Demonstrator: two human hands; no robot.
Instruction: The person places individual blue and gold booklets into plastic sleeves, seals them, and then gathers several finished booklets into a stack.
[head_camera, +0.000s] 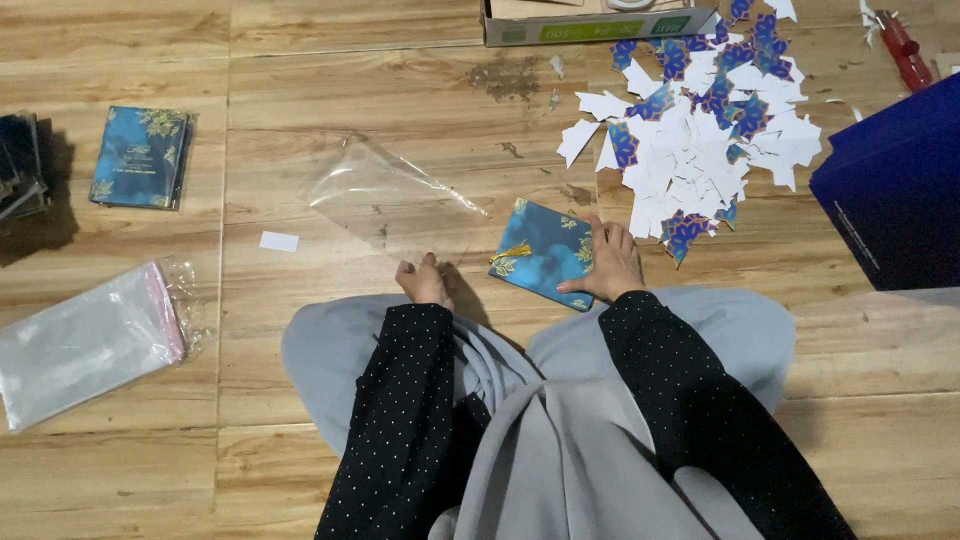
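I sit on a wooden floor. My right hand (608, 262) rests flat on the right edge of a small blue booklet (540, 250) with gold leaf patterns and a gold tassel, lying in front of my knees. My left hand (424, 280) pinches the near edge of a clear plastic sleeve (385, 195), which rises off the floor to the left of the booklet. Both sleeves are black with white dots.
A pile of white and blue paper cut-outs (700, 130) lies at the back right. A dark blue box (895, 190) stands at the right. A stack of matching booklets (140, 157) and a pack of clear sleeves (85, 340) lie at the left. A cardboard box (590, 25) sits at the top.
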